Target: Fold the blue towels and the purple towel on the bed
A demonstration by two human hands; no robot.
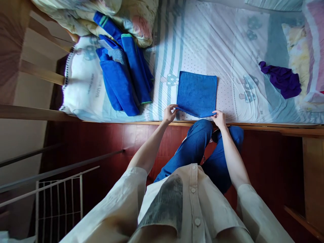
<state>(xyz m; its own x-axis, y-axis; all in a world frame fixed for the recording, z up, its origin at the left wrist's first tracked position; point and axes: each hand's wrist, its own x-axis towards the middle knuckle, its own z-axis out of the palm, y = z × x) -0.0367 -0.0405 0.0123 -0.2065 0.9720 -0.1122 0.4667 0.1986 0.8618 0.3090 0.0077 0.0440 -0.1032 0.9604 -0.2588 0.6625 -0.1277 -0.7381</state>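
Observation:
A square blue cloth point(197, 92), much like a small towel, lies on the bed with its near edge slightly raised. My left hand point(170, 113) pinches its near left corner between thumb and fingers. At the near right corner, my right hand point(219, 118) grips the cloth the same way. The edge between the two hands sags a little. To the left rests a pile of folded and crumpled blue cloths point(117, 81), some with green edging.
The bed point(227, 44) has a patterned sheet. On its right lie a crumpled purple cloth point(285, 79) and a pink pillow point(314, 44). A bunched quilt point(136, 20) is at the back left. A metal rack point(59, 199) stands at lower left on the red floor point(131, 135).

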